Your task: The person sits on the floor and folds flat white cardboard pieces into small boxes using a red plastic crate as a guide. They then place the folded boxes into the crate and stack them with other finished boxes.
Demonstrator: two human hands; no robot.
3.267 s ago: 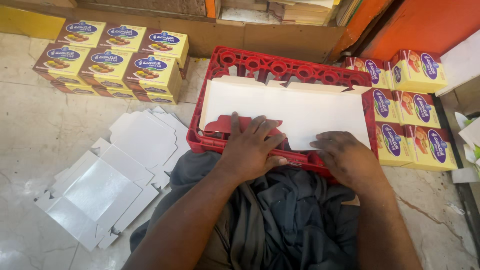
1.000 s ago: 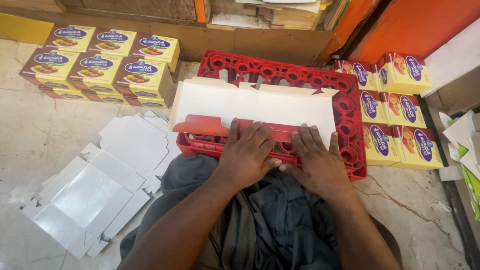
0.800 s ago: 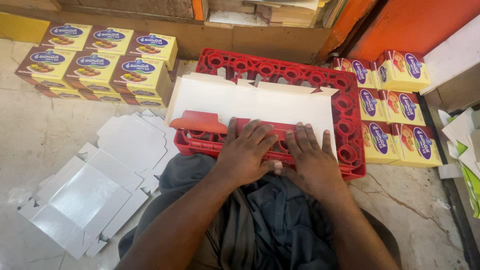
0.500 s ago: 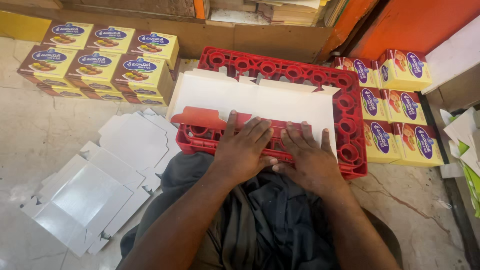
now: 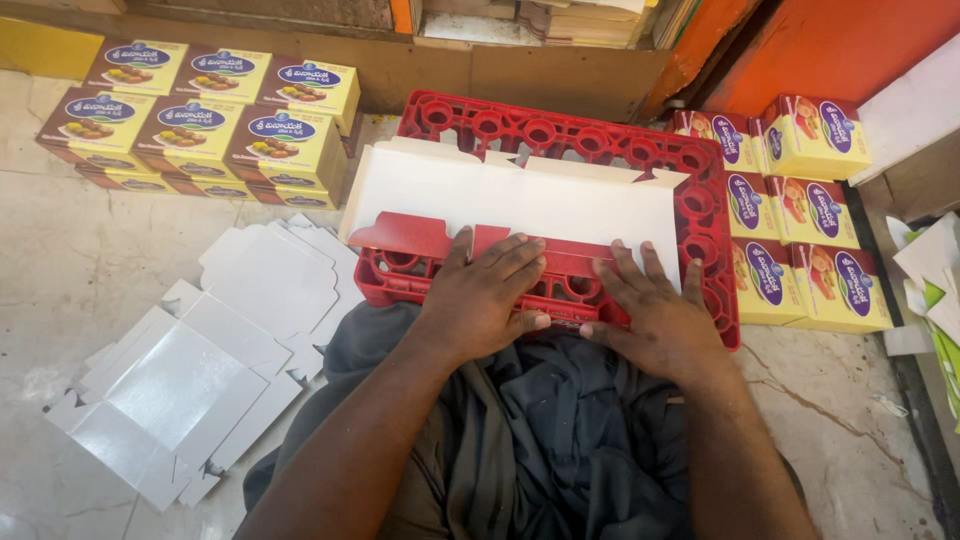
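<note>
Left hand [image 5: 487,297], right hand [image 5: 650,318] — flat, empty — pressing carton blank [image 5: 520,200] on red crate [image 5: 560,135]

The single head-worn camera looks steeply down, close over the red crate [image 5: 560,140] and floor [image 5: 90,270].

Both hands flat, palms down, on a flat unfolded carton blank [image 5: 520,205], white side up w/ red flap folded over near edge, lying on a red plastic crate [image 5: 560,135]. Left hand [image 5: 485,295] at 6 o'clock of blank, fingers spread on red flap; right hand [image 5: 650,315] just beside it, approx 5 o'clock. Stacked yellow boxes [image 5: 200,115] at 10 o'clock, more yellow boxes [image 5: 800,220] at 3. White flat blanks [image 5: 210,350] on floor at 8.
</note>
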